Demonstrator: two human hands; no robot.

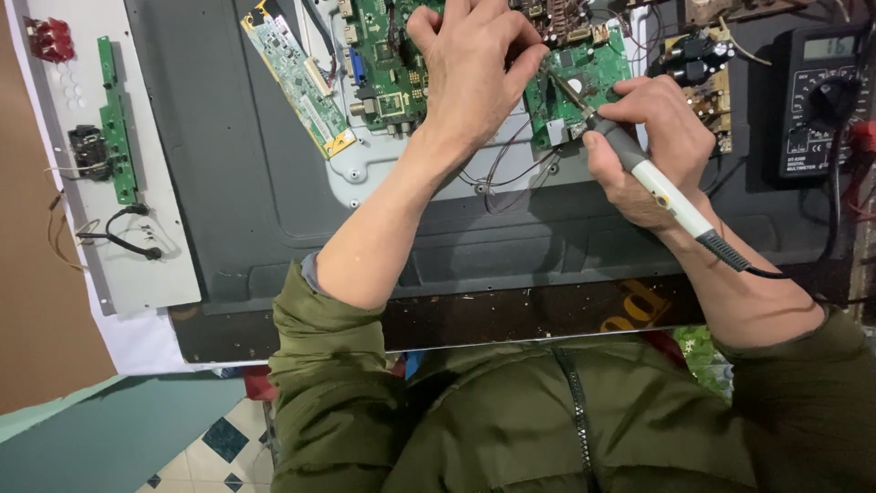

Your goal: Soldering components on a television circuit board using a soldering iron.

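Note:
My right hand (652, 146) grips a soldering iron (659, 187) with a white and grey handle; its metal tip rests on a small green circuit board (589, 78). My left hand (474, 64) is closed just left of the tip, fingers pinched together over the same board; what it pinches is too small to tell. Both boards sit on a grey metal plate (383, 178) fixed to the dark back panel (246, 183) of a flat screen lying face down. A larger green main board (388, 59) lies left of my left hand.
A long narrow green board (297, 78) lies diagonally at the upper left. A black multimeter (817, 100) stands at the right. On a white strip (137, 274) at the left rest a thin green board (117, 119), a black part and wires. Tiled floor shows below.

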